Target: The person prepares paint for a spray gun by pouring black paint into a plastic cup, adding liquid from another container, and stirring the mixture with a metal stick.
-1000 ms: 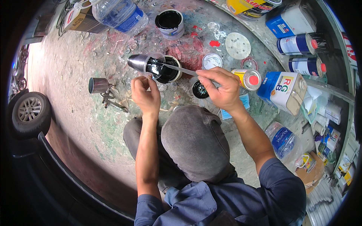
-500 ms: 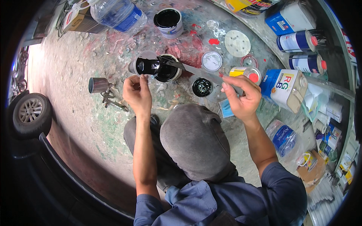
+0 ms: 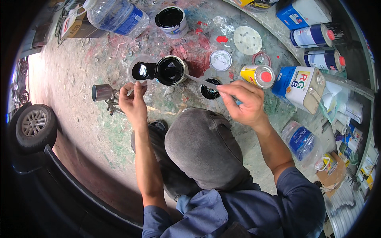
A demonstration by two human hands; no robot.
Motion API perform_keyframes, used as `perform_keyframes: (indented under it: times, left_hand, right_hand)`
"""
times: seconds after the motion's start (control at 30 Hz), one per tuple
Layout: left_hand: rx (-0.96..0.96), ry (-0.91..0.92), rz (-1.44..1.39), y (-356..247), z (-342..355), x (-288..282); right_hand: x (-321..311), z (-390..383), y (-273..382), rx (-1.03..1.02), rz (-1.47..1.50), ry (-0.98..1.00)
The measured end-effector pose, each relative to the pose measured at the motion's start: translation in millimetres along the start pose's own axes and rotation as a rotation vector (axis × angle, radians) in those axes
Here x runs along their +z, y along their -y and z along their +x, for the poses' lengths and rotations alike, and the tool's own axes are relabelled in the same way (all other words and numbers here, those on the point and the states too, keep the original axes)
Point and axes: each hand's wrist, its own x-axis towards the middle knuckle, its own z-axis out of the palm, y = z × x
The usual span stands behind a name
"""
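My left hand (image 3: 133,101) is closed on the near edge of a clear plastic cup (image 3: 132,63) coated inside with black paint. The cup is tilted, its dark lip meeting or overlapping the rim of an open paint can (image 3: 185,75) full of black paint. Between finger and thumb, my right hand (image 3: 243,101) grips a flat grey stirring stick (image 3: 201,80), its far end in the can's black paint. Under the stick sits a small dark container lid or dish (image 3: 210,89) with speckled contents. A spray gun (image 3: 104,93) with a metal cup lies left of my left hand.
Another open tub of black paint (image 3: 180,31) stands farther off, beside a large water bottle (image 3: 119,18). To the right are a yellow can (image 3: 257,76), a white lid (image 3: 220,60), a sanding disc (image 3: 247,40) and a blue-and-white jerrycan (image 3: 299,87). A car wheel (image 3: 33,123) is at left.
The stirring stick has swung from across the can's rim down into its paint. My right hand has shifted left, and my left hand has moved slightly left with the cup.
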Motion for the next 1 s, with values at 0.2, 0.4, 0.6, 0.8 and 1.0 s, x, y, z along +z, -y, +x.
perform_keyframes:
  times: [0.2,0.4,0.6,0.8,1.0]
  left_hand:
    - [0.241,-0.091,0.266,7,-8,29]
    - [0.365,-0.074,0.427,7,-12,34]
    - [0.362,-0.060,0.457,2,-10,25]
    - [0.397,0.002,0.556,-9,-12,21]
    - [0.374,0.023,0.556,-7,-11,12]
  right_hand:
    - [13,11,-2,-0.200,-0.039,0.079]
    - [15,19,-1,-0.246,-0.066,0.070]
    - [15,26,2,-0.240,-0.069,0.080]
    - [12,33,4,-0.227,-0.102,0.115]
    - [7,44,6,-0.205,-0.122,0.054]
